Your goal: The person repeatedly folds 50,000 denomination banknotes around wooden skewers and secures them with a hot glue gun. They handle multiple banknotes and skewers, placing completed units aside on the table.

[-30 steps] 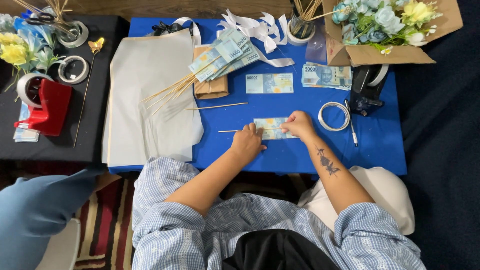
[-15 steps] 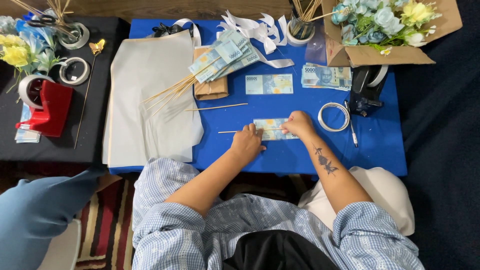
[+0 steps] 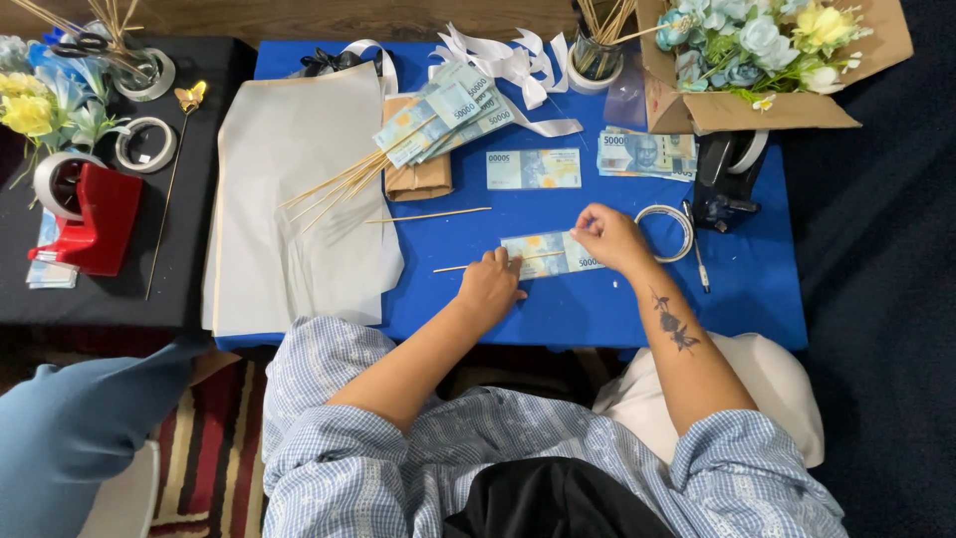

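Blue cloth covers the surface, and near its front edge a pale banknote lies flat with a thin wooden skewer running under or along it. At the note's left end the left hand rests with fingers curled, pressing down on note and skewer rather than gripping them. At the note's right end the right hand pinches the top corner. Whether the skewer is already fixed to the note cannot be told. In my judgement the main risk is slippage: if the left hand's pressure eases, the skewer could roll off line. A hard pull at the corner could crease or tear the paper. Just right of that hand, the tape ring could be knocked.
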